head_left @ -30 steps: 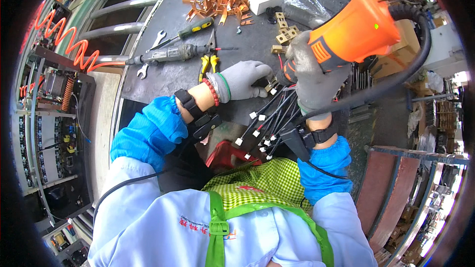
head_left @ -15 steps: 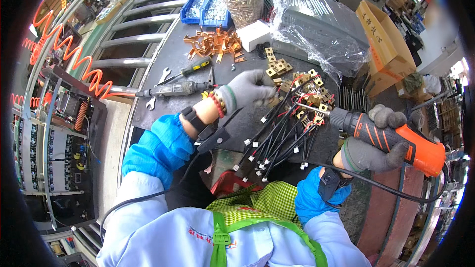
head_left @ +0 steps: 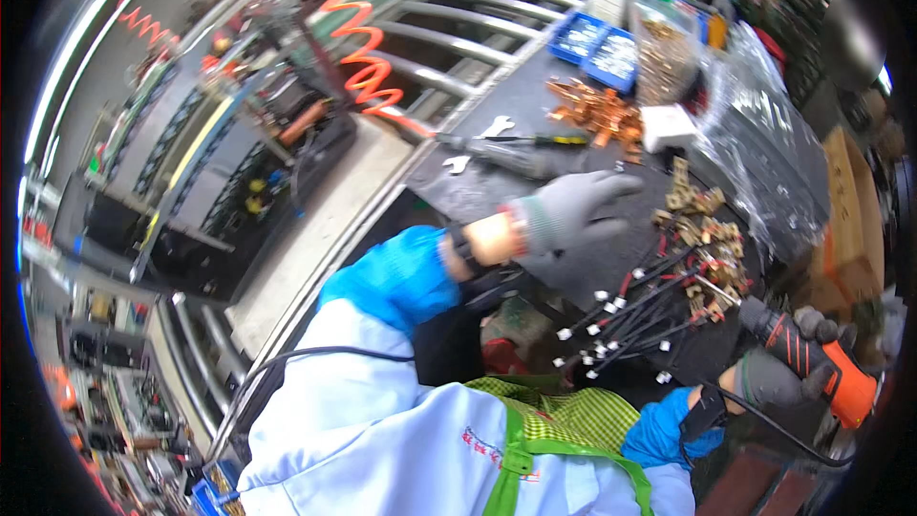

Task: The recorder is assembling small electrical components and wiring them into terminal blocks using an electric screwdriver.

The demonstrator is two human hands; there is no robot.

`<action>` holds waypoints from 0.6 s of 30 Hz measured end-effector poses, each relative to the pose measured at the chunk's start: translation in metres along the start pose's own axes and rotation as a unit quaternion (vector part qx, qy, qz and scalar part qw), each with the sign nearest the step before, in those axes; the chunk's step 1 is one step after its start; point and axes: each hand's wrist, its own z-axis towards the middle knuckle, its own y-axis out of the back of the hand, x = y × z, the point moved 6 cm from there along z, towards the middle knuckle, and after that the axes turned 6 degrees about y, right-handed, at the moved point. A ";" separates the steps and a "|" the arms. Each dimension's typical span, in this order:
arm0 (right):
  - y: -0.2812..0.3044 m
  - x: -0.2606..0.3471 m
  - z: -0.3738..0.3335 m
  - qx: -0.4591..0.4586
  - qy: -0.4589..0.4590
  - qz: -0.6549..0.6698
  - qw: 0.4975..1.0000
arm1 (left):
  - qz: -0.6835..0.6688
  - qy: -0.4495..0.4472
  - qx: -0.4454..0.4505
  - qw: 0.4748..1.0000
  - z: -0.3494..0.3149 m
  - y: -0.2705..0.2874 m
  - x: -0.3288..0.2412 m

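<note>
"Worktable (head_left: 463, 193), flat-topped and dark grey, was the broadest thing before us, was it not?"

"Yes, and next in bulk we had the long grey stack wrapped in clear plastic film (head_left: 764, 134), lying on the table's far right side."

"What did we have in our hands?"

"We had the orange-and-black corded power tool (head_left: 848, 384) over at the right. Our right hand (head_left: 764, 380), in a grey knit glove, grasped it around the body, and its slim metal bit pointed left into the heap. We could not tell whether the tip touched anything."

"And our left hand (head_left: 578, 215), gloved in the same grey?"

"We held it released, slightly blurred, fingers stretched and parted above the table, pointing toward the heap's side."

"Which smaller things did we see?"

"Thin black cables (head_left: 650, 330) lay bunched between our hands, near the table's close edge. Just beyond them we found a pile of brass-coloured metal blocks (head_left: 718, 237). Bent copper-coloured brackets (head_left: 604, 115) sat farther off, beside a plain white box (head_left: 669, 129). Smallest were the white plugs (head_left: 565, 333) on the cable ends."
</note>
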 end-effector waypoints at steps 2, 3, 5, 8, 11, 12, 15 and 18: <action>-0.009 -0.002 -0.011 0.032 -0.032 0.010 0.999 | 0.038 0.058 -0.008 0.998 -0.089 0.071 0.016; -0.015 -0.005 -0.015 0.063 -0.049 0.008 0.997 | 0.092 0.171 0.002 0.981 -0.142 0.103 0.028; -0.021 -0.004 -0.030 0.073 -0.041 0.008 0.996 | 0.137 0.492 0.128 0.850 -0.266 0.161 0.052; -0.055 -0.019 -0.061 0.208 -0.144 0.095 0.963 | 0.263 0.739 0.235 0.573 -0.454 0.252 0.034; -0.096 -0.053 -0.101 0.322 -0.245 -0.058 0.913 | 0.299 0.802 0.105 0.507 -0.578 0.319 0.013; -0.115 -0.072 -0.123 0.372 -0.340 -0.053 0.862 | 0.274 0.826 0.026 0.492 -0.609 0.331 0.016; -0.175 -0.117 -0.182 0.566 -0.383 -0.112 0.722 | 0.320 0.700 -0.230 0.595 -0.645 0.333 0.036; -0.232 -0.159 -0.236 0.750 -0.207 -0.142 0.612 | 0.292 0.705 -0.259 0.592 -0.674 0.319 0.059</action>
